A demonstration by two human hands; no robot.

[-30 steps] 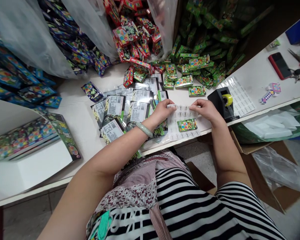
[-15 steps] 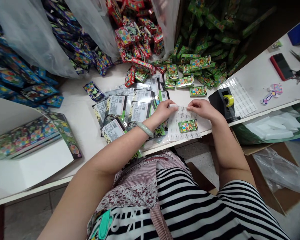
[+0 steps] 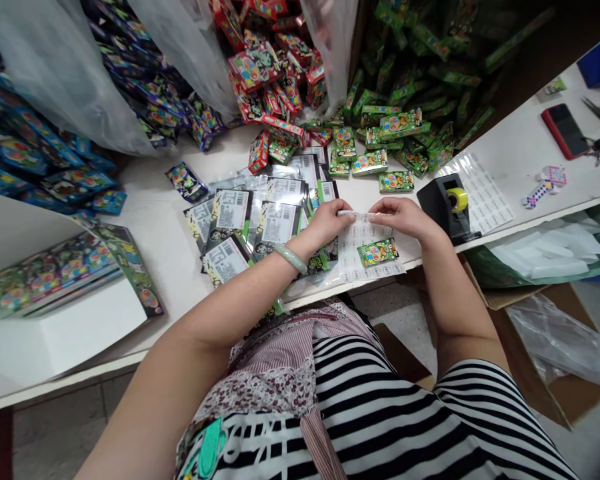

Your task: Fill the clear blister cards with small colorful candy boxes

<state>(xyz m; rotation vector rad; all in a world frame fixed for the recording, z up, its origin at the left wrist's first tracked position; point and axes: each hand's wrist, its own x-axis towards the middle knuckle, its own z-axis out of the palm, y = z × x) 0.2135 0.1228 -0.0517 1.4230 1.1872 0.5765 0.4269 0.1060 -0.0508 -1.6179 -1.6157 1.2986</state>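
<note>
A white sheet of round printed stickers [image 3: 350, 250] lies at the front edge of the table. My left hand [image 3: 330, 221] pinches its top left edge between thumb and fingers. Closed at the top edge a little further right, my right hand [image 3: 403, 217] has thumb and fingertips on the same sheet; whether a single sticker is between them is too small to tell. A small green printed box [image 3: 379, 253] rests on the lower part of the sheet. Left of it, several black-and-green printed cards in clear sleeves [image 3: 277, 223] overlap, partly under my left forearm.
Small green boxes [image 3: 403, 123] and red boxes [image 3: 280, 80] are heaped behind. Blue packs [image 3: 25, 147] and a purple pack [image 3: 186, 182] are left, above an open carton [image 3: 95, 327]. At right are a tape dispenser [image 3: 447, 207], another sticker sheet [image 3: 485, 200] and a red-cased phone [image 3: 565, 131].
My right hand has shifted slightly left along the sheet's top edge, closer to my left hand. The sheet and the green box on it have moved slightly right.
</note>
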